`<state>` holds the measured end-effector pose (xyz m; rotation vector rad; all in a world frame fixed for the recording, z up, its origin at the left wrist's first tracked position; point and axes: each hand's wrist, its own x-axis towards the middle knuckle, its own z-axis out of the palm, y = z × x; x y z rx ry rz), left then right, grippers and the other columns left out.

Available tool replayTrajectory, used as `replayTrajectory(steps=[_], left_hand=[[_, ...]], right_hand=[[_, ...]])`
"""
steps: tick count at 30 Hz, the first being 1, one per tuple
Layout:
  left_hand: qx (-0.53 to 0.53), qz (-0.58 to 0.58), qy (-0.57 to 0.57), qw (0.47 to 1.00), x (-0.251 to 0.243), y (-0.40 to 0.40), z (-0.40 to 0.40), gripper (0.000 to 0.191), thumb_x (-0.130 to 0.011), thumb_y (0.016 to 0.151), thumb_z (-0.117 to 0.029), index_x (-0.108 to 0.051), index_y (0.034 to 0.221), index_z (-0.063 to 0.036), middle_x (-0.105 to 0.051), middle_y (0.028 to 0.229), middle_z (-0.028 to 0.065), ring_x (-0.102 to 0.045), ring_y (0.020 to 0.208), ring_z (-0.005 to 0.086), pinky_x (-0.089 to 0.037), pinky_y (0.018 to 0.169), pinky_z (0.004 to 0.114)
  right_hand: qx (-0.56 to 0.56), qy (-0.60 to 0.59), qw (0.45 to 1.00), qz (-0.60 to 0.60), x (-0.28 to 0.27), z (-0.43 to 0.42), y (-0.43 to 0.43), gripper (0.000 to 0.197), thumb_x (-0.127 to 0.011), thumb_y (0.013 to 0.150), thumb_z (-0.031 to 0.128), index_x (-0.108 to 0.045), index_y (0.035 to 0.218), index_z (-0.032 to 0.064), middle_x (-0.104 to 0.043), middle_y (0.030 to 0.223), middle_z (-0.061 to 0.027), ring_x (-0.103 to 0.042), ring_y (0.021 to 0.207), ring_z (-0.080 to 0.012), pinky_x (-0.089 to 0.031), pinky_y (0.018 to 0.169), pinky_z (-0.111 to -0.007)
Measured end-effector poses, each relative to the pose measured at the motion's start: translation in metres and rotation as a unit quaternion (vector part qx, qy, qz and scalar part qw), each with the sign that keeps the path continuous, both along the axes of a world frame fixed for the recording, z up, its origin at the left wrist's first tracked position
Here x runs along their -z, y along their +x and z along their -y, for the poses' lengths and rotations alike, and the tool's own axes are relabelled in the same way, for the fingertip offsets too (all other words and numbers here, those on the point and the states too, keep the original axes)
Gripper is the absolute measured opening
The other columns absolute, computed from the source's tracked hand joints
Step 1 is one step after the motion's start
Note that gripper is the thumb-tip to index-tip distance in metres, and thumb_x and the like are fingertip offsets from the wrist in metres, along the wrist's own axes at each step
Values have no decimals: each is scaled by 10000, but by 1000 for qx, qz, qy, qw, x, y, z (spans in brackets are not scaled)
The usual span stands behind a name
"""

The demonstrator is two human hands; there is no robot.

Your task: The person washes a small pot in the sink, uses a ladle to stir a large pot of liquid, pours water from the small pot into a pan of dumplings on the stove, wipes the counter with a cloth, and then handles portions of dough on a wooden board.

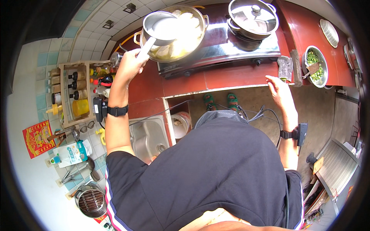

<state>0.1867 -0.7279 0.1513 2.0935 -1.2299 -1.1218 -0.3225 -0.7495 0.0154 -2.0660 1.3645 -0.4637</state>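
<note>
My left hand grips the pale handle of a small metal saucepan. That saucepan is over the left part of a wide two-handled pan, hiding some of it. Pale pieces of food lie in yellowish liquid in the wide pan; glare washes out much of its middle. Nothing is held in my right hand, which hovers by the counter's front edge with its fingers slightly apart. Closest to it is a grey cloth on the counter edge.
A lidded pot stands on the right of the gas stove. Farther right, a metal bowl holds chopped greens under a cleaver. A spice rack and a sink are to the left. Cables hang before my body.
</note>
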Motion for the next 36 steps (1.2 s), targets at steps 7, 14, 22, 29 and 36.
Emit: replayTrajectory(steps=[7,14,22,29,36], left_hand=[[30,-10,-9,999,7,-13,24,149,-634,881,-130,-649,962,-6,-505,634,-40,-410,464,30,-318,418,191],[27,-9,-11,1000,2,-22,30,140,-652,878,-142,-644,936,-15,-507,637,-45,-402,466,20,-304,422,182],[-23,-80,-24,996,-6,1,16,69,-636,869,-70,-636,878,-2,-520,648,-12,-429,474,47,-321,424,198],[-47,-9,-5,999,-10,40,2,68,-621,872,-61,-616,913,-7,-517,661,-27,-419,476,35,-331,425,182],[-66,62,7,996,0,79,-2,81,-629,869,-87,-612,858,-8,-521,623,-16,-436,451,53,-329,408,215]], right_hand=[[9,-21,1000,-20,2,-6,-12,245,-587,915,109,-631,1147,43,-672,1072,-143,-649,992,-300,-507,872,-370],[23,-13,1000,-9,1,-8,-18,243,-587,915,110,-631,1145,44,-674,1076,-143,-648,994,-302,-507,870,-371],[23,-14,1000,-15,5,-6,-20,247,-584,918,121,-630,1150,51,-674,1073,-138,-648,994,-297,-505,875,-373],[13,5,1000,-2,6,0,-13,256,-581,916,103,-622,1162,49,-675,1058,-140,-652,981,-291,-508,868,-365],[3,-3,1000,-5,10,2,-13,258,-581,915,98,-618,1164,41,-676,1044,-147,-654,972,-294,-509,866,-366]])
